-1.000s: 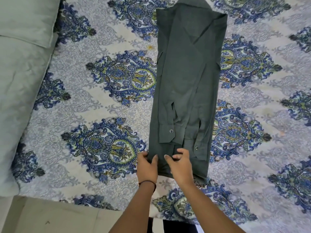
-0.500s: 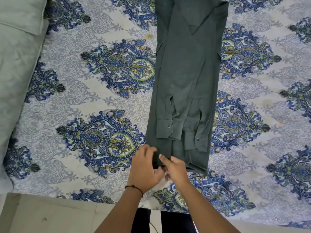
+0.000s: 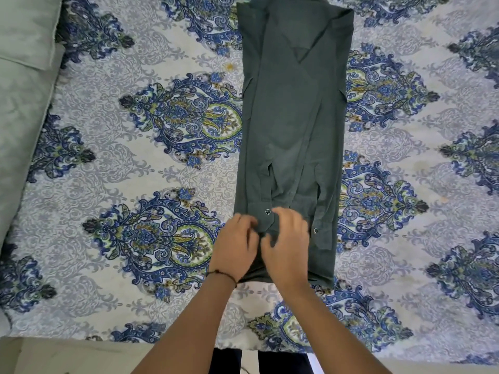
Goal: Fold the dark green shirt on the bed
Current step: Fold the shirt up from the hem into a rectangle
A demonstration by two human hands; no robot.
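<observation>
One bed [image 3: 113, 184], paisley sheet, grey pillow [image 3: 24, 28]

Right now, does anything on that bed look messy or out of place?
Mostly tidy. The shirt lies in a long narrow strip on the bedsheet, but its two cuffs end unevenly, the right one lower. Fabric bunches under the left hand and right hand. A small yellowish stain marks the sheet beside the shirt.
</observation>
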